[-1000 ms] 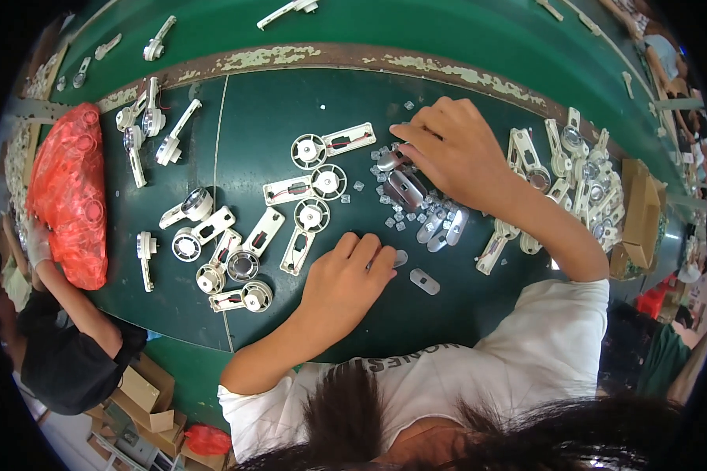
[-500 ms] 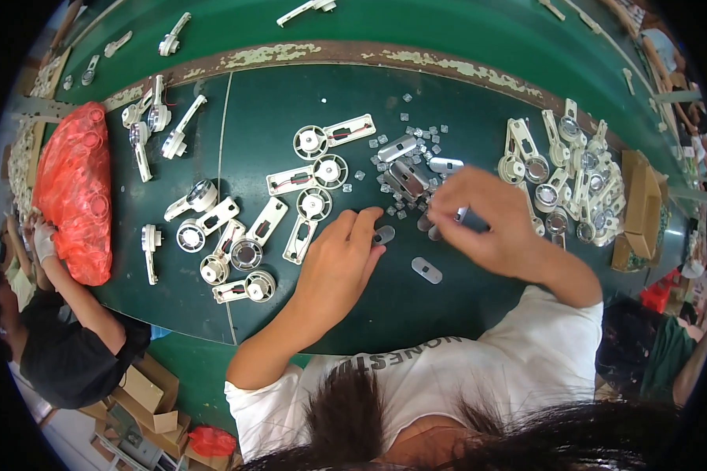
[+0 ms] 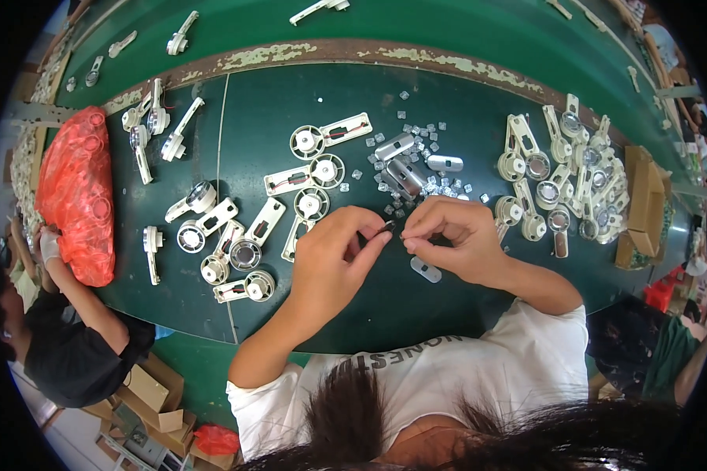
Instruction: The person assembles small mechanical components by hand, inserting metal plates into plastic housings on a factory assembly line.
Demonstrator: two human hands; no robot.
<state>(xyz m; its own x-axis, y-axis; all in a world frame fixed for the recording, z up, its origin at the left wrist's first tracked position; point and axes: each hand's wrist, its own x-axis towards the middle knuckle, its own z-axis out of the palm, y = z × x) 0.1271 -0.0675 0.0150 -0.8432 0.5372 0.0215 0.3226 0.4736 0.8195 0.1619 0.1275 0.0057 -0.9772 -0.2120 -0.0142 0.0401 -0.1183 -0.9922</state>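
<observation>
Above the bench, my left hand (image 3: 339,253) pinches a small oval silver plate (image 3: 389,226), seen nearly edge-on and mostly covered by the fingers. Close beside it, my right hand (image 3: 457,239) is closed in a pinch, thumb against forefinger; whatever lies between those fingertips is too small to make out. An oval silver plate (image 3: 426,270) lies on the bench just below the right hand. Beyond both hands are more silver plates, one of them (image 3: 445,163) lying alone near a stack (image 3: 405,178). Small clear square pieces (image 3: 452,188) are scattered around them.
White round-headed fan parts with handles (image 3: 313,204) lie left of centre; a heap of similar ones (image 3: 597,180) is at right, by an open cardboard box (image 3: 644,208). A red plastic bag (image 3: 78,196) stands at far left, touched by another person's gloved hand (image 3: 49,245). A green belt (image 3: 416,27) runs behind.
My right hand has come down and left from the small clear pieces to beside my left hand, its fingers now pinched. The left hand's plate has tilted to nearly edge-on.
</observation>
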